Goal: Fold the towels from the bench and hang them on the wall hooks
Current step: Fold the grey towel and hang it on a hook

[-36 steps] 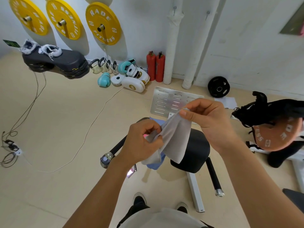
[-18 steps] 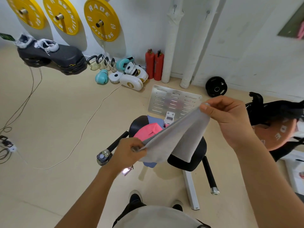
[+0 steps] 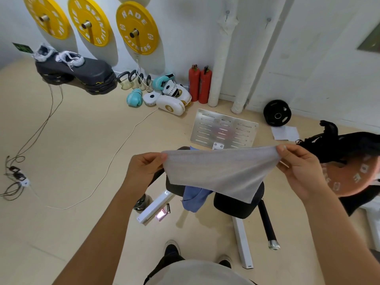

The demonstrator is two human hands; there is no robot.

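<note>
Above bench (image 3: pixel 236 204), hands stretch grey towel (image 3: pixel 220 171) long axis left-right.

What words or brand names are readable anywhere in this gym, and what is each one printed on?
"RADE FITNESS": rightmost yellow plate on the wall.
"FITNESS", upside down: middle yellow plate; its other lettering is only partly legible.
Leftmost yellow plate: letters too skewed to read.
Orange plate at the right: partial letters, perhaps "RADE", uncertain.
White boxing pad: small print, too blurred.
Teal boxing glove: lettering too small.
Green sign: unreadable.
</note>
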